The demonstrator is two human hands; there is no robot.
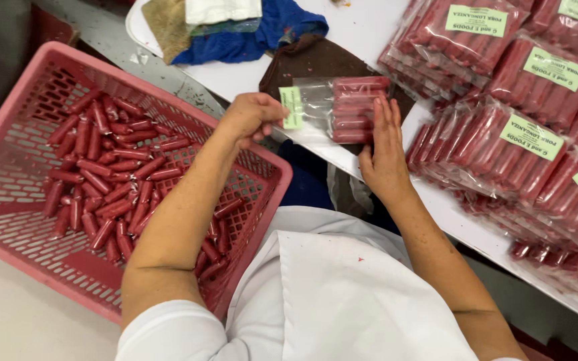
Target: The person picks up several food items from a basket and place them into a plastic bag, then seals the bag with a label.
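Observation:
My left hand [254,115] pinches the open end of a clear plastic bag [322,107] with a green label, held above the white table [369,33]. Several red sausages [358,107] lie packed side by side in the bag's far end. My right hand [384,155] rests flat against the bag's sausage end, fingers straight and pressing on it. A dark brown cloth [302,60] lies under the bag.
A pink slotted crate [249,160] at my left holds many loose red sausages [108,174]. Stacks of filled, labelled bags [523,134] cover the table's right side. Folded cloths, blue [262,33] and tan, lie at the table's far end.

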